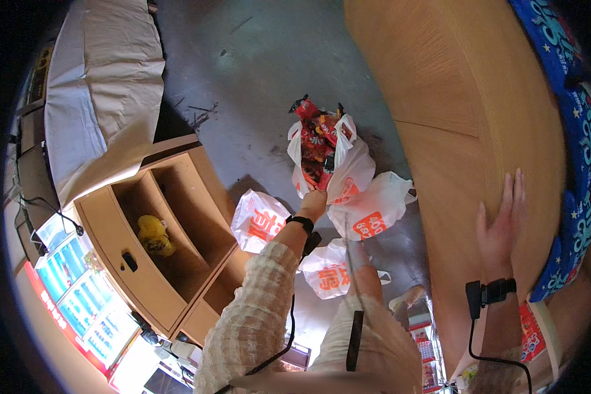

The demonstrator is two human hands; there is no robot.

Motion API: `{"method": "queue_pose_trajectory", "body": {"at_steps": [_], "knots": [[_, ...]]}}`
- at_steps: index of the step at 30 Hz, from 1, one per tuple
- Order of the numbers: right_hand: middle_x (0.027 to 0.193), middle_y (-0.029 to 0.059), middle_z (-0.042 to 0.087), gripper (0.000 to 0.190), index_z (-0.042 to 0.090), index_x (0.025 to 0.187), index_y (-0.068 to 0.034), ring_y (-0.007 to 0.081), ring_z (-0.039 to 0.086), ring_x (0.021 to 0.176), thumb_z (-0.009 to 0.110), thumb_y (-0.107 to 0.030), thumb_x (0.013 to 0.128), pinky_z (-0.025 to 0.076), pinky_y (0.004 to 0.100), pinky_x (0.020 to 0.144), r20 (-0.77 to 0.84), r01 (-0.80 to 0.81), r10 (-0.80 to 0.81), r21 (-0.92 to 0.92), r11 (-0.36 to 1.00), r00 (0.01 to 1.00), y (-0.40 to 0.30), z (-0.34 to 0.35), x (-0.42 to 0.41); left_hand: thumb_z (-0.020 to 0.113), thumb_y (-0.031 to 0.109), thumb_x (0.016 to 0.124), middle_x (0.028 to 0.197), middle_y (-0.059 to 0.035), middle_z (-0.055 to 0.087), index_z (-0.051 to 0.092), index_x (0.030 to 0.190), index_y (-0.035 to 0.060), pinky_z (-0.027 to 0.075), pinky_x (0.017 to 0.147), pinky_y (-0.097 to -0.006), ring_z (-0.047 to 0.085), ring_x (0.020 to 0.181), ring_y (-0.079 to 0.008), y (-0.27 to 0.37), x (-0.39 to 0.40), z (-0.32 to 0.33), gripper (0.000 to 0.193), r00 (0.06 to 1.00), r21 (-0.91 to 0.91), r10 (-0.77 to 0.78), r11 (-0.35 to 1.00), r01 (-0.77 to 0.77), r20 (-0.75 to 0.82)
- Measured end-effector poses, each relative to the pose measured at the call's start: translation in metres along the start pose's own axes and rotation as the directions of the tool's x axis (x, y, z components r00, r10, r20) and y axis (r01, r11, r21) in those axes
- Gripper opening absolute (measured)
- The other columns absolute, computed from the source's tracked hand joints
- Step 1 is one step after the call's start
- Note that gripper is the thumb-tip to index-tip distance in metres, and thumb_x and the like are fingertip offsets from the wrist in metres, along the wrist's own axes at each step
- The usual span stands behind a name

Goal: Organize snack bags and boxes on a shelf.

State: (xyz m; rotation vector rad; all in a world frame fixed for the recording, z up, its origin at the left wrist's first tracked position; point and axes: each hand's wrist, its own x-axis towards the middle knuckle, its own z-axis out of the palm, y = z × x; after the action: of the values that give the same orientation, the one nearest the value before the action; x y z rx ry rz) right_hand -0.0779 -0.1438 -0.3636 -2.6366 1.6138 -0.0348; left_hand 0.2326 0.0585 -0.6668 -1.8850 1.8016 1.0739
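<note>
An open white plastic bag [357, 162] stands on the floor, full of red and black snack packets [315, 135]. At its near rim is my left hand [315, 203], with curled fingers. The fingertips are hidden, so I cannot tell whether they grip a packet or the bag. My right hand [503, 224] lies flat on the wooden counter [453, 162] to the right, fingers straight and thumb apart, holding nothing. Around my legs are more white bags with orange print: one at the left [258, 221], one at the right [374, 207], one nearer [325, 271].
Left stands a wooden cabinet [143, 256] with open compartments, one holding a yellow bundle [155, 235]. A pale sheet [118, 83] drapes over something behind it. Blue printed packaging [566, 64] lines the counter's right side. A lit display cooler [79, 290] is at lower left.
</note>
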Motion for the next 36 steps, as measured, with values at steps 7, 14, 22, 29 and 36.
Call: {"method": "queue_pose_trajectory", "body": {"at_steps": [7,14,22,29,36], "knots": [[0.140,0.0207,0.026,0.068,0.029,0.134,-0.004,0.0376,0.026,0.128,0.059,-0.014,0.073,0.023,0.0466,0.105,-0.023,0.007,-0.008,-0.034,0.999,1.000,0.006,0.005,0.000,0.058,0.008,0.073,0.080,-0.0194,0.063,0.058,0.085,0.0007,0.051,0.066,-0.0425,0.062,0.078,-0.0340,0.003,-0.016,-0.008,0.014,0.996,-0.123,0.006,0.992,-0.017,-0.094],[0.140,0.0198,0.026,0.068,0.029,0.134,-0.004,0.0372,0.026,0.128,0.059,-0.013,0.074,0.023,0.0460,0.105,-0.037,0.009,-0.010,-0.019,1.000,0.999,-0.001,0.006,0.001,0.050,0.006,0.074,0.080,-0.0188,0.064,0.058,0.087,0.0006,0.052,0.065,-0.0415,0.064,0.075,-0.0329,0.015,-0.022,0.015,0.016,0.997,-0.109,0.002,0.994,-0.011,-0.082],[0.139,0.0207,0.027,0.067,0.030,0.133,-0.003,0.0383,0.027,0.127,0.059,-0.012,0.074,0.023,0.0461,0.104,-0.004,-0.036,0.036,0.023,0.999,0.999,-0.002,0.010,0.002,0.053,0.007,0.074,0.087,-0.0221,0.062,0.055,0.089,-0.0017,0.051,0.070,-0.0397,0.063,0.080,-0.0330,0.031,-0.024,0.066,0.017,0.997,-0.134,-0.069,0.988,0.071,0.014],[0.139,0.0223,0.027,0.063,0.029,0.133,-0.002,0.0393,0.027,0.127,0.057,-0.015,0.077,0.023,0.0460,0.105,-0.012,-0.023,0.023,0.023,0.999,1.000,0.006,0.010,-0.002,0.050,0.012,0.077,0.097,-0.0141,0.062,0.059,0.094,0.0048,0.044,0.083,-0.0427,0.058,0.096,-0.0289,0.023,0.017,0.058,0.021,0.984,-0.090,-0.139,0.985,0.149,0.108],[0.138,0.0230,0.028,0.067,0.028,0.132,0.002,0.0396,0.026,0.128,0.057,-0.029,0.082,0.019,0.0457,0.106,0.018,-0.059,0.060,-0.056,0.997,0.998,0.003,0.012,-0.001,0.051,0.011,0.073,0.106,-0.0143,0.050,0.053,0.101,0.0034,0.037,0.086,-0.0443,0.044,0.105,-0.0307,-0.003,0.072,0.029,0.030,0.890,-0.161,-0.276,0.959,0.231,-0.364]]}}
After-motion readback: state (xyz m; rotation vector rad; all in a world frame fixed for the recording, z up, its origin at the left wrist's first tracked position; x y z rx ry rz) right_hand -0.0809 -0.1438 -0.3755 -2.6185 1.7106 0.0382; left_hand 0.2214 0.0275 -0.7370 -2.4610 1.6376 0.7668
